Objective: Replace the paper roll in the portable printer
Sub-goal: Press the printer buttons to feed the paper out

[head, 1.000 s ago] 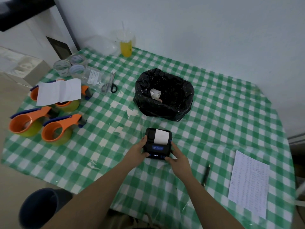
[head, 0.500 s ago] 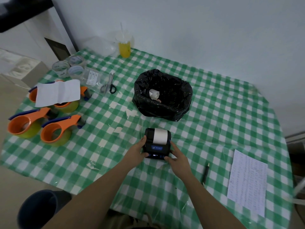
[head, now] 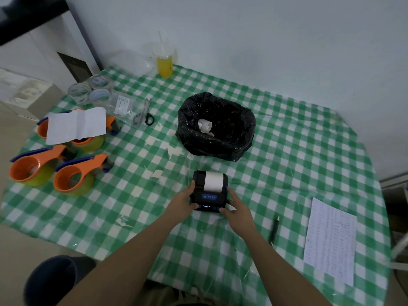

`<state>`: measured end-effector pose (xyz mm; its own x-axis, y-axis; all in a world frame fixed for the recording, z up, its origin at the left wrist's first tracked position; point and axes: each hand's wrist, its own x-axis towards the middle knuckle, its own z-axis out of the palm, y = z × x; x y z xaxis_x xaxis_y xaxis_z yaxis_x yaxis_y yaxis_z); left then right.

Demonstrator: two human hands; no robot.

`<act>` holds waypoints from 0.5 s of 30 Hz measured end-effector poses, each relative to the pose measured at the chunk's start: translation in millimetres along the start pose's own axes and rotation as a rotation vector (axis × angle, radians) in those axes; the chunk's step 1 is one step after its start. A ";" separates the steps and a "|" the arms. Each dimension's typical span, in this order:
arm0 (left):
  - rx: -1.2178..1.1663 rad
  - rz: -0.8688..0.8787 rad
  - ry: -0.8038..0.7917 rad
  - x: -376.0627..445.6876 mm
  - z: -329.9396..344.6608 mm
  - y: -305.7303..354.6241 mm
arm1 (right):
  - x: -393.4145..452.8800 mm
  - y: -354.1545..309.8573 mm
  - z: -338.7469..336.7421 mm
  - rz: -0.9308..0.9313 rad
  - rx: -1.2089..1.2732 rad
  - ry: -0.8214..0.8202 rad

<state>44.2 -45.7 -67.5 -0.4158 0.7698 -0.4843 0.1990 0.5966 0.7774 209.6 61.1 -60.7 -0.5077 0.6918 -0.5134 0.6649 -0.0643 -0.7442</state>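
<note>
A small black portable printer point(head: 208, 196) rests on the green checked tablecloth point(head: 287, 164) in front of me. A strip of white paper point(head: 213, 181) comes out of its top and curls over the back half. My left hand point(head: 183, 199) grips the printer's left side, thumb along the edge. My right hand point(head: 238, 210) holds the right front corner, fingers by the blue-lit buttons. Behind the printer stands a bin lined with a black bag point(head: 217, 127); a white paper scrap point(head: 204, 125) lies inside it.
Three orange tape dispensers point(head: 72, 175) and a folded white sheet point(head: 76, 125) sit at the left. Scissors point(head: 144, 113), tape rolls point(head: 90, 90) and a yellow drink cup point(head: 164, 62) stand farther back. A pen point(head: 274, 229) and a written sheet point(head: 331, 239) lie at the right.
Both hands stay on the printer in the same grip. The paper strip over the top looks a little more curled back. The view has shifted slightly.
</note>
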 end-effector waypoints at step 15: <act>0.009 -0.018 0.000 1.2 -0.2 1.7 | -0.6 -3.3 -0.5 0.002 -0.034 0.004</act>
<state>43.9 -43.8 -66.6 -0.4197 0.7590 -0.4978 0.1997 0.6122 0.7651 208.0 61.2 -57.7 -0.5048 0.6943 -0.5129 0.6838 -0.0411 -0.7285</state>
